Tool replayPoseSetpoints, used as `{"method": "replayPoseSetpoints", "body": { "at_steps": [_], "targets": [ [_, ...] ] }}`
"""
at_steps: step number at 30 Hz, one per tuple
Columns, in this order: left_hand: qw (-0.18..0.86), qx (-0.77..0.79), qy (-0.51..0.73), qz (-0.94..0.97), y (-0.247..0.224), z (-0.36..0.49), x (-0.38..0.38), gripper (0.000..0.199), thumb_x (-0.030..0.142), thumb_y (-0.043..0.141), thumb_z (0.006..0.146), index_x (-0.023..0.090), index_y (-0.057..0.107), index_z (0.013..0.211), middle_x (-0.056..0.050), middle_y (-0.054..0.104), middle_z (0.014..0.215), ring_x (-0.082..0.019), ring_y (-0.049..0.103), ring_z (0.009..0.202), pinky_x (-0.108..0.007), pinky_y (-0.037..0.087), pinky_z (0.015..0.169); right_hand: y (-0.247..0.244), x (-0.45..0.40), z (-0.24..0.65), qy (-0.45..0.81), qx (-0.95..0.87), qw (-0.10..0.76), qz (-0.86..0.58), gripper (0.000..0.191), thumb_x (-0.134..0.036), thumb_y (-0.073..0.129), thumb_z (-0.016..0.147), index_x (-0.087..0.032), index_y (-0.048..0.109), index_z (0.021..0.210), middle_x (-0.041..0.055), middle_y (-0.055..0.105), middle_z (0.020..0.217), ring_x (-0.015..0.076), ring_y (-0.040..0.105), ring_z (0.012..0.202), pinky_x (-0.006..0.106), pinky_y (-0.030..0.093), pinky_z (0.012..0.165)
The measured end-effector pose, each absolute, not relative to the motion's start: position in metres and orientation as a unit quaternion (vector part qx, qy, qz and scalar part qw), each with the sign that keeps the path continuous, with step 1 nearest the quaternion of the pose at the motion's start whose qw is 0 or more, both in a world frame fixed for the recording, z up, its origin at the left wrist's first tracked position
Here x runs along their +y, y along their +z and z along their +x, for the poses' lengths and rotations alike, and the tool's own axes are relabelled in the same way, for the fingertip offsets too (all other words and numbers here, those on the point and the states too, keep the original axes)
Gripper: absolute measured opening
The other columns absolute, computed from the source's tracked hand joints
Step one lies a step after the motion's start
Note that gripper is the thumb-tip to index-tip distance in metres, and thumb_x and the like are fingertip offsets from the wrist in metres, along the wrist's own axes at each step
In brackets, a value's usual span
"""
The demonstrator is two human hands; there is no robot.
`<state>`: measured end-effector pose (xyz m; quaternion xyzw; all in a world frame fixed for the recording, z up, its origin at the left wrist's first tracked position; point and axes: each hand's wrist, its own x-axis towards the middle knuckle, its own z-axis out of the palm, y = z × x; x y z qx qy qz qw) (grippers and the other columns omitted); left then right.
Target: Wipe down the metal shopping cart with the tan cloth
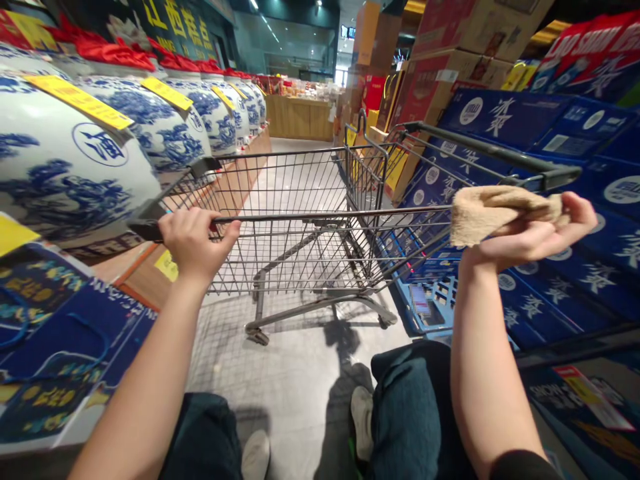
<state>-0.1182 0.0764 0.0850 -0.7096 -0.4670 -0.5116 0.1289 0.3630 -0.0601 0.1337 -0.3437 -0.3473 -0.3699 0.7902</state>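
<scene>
In front of me stands a dark wire shopping cart [280, 253], its basket showing only bare mesh and the floor through it. My left hand [195, 240] is wrapped over the cart's near top rail, toward its left corner. At the right end of that rail, my right hand [535, 233] holds a folded tan cloth [480, 210], palm turned up and fingers curled around it. The cloth's left part hangs over the end of the rail; whether it presses on the metal I cannot tell. A second dark bar [480, 147] of the cart runs along the upper right.
Large blue-and-white porcelain jars [70, 173] with red cloth tops line a wooden ledge [145, 267] on the left. Blue boxes [500, 120] are stacked along the right. A blue plastic crate [433, 320] sits low beside the cart. Gift bags [55, 360] stand near my left arm.
</scene>
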Motion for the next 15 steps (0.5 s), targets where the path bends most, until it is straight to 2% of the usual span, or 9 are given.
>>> {"method": "replayPoseSetpoints", "body": {
  "at_steps": [3,5,8,10,12,15],
  "targets": [
    [0.128,-0.467,-0.509,-0.712,0.085,-0.118,0.076,0.046,0.071,0.056,0.087,0.027,0.048,0.074,-0.001,0.046,0.070,-0.026,0.046,0.079,-0.051,0.035,0.094,0.140,-0.068,0.366,-0.368,-0.367,0.746,-0.417,0.025,-0.036,0.035,0.095,-0.026,0.053,0.109,0.0111,0.050,0.107,0.0367,0.059,0.112,0.063,0.048,0.106],
    [0.129,-0.469,-0.507,-0.712,0.085,-0.118,0.076,0.046,0.071,0.056,0.087,0.027,0.049,0.074,-0.001,0.047,0.070,-0.026,0.047,0.079,-0.051,0.035,0.094,0.136,-0.066,0.360,-0.342,-0.412,0.647,-0.542,0.026,-0.041,0.042,0.096,-0.025,0.058,0.107,0.0132,0.055,0.109,0.0365,0.058,0.116,0.061,0.048,0.107],
    [0.131,-0.473,-0.503,-0.711,0.085,-0.118,0.075,0.046,0.071,0.055,0.087,0.027,0.049,0.074,-0.001,0.049,0.071,-0.026,0.047,0.080,-0.051,0.036,0.095,0.125,-0.057,0.353,-0.300,-0.442,0.508,-0.676,0.029,-0.047,0.059,0.090,-0.023,0.064,0.105,0.0154,0.056,0.124,0.0380,0.051,0.127,0.062,0.044,0.111],
    [0.130,-0.473,-0.502,-0.712,0.086,-0.118,0.075,0.046,0.071,0.055,0.087,0.027,0.049,0.074,-0.002,0.050,0.071,-0.026,0.047,0.080,-0.051,0.036,0.094,0.120,-0.052,0.353,-0.288,-0.442,0.496,-0.690,0.032,-0.050,0.069,0.085,-0.023,0.065,0.103,0.0151,0.055,0.128,0.0377,0.048,0.129,0.062,0.041,0.114],
    [0.127,-0.474,-0.501,-0.713,0.087,-0.118,0.074,0.045,0.070,0.056,0.087,0.027,0.048,0.074,-0.002,0.050,0.071,-0.026,0.047,0.081,-0.050,0.035,0.094,0.116,-0.050,0.358,-0.277,-0.449,0.510,-0.680,0.035,-0.049,0.077,0.081,-0.023,0.064,0.099,0.0139,0.056,0.124,0.0365,0.048,0.126,0.062,0.041,0.114],
    [0.119,-0.479,-0.503,-0.710,0.087,-0.117,0.074,0.045,0.070,0.057,0.085,0.028,0.046,0.073,-0.002,0.048,0.071,-0.027,0.046,0.080,-0.051,0.035,0.094,0.113,-0.057,0.371,-0.260,-0.466,0.539,-0.651,0.021,-0.038,0.071,0.082,-0.024,0.057,0.091,0.0111,0.058,0.111,0.0334,0.055,0.116,0.059,0.047,0.109]
  ]
}}
